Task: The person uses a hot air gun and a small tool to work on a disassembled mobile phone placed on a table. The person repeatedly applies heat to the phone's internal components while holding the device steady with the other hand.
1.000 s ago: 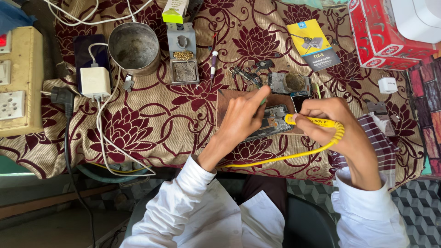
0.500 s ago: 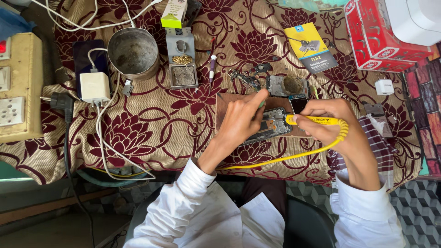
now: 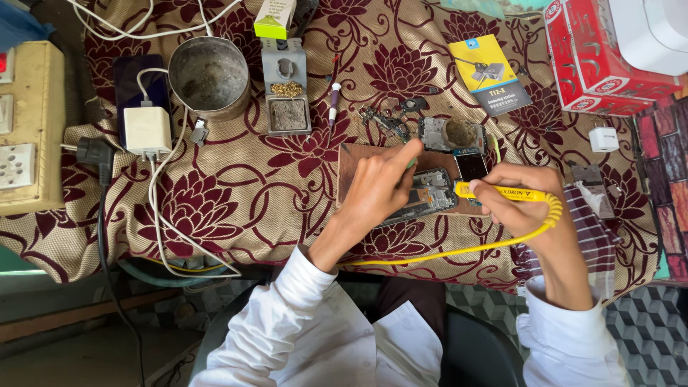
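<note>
Phone board lies on wooden block w/ left hand pressing it steady, right hand gripping yellow soldering iron pen-style, tip at board's edge.

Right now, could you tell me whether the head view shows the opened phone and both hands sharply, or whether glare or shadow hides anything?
Head view: even daylight, no glare; the opened phone is sharp, partly covered by the left hand; the right hand grips a crisp yellow-handled soldering iron; corners bend slightly.
</note>
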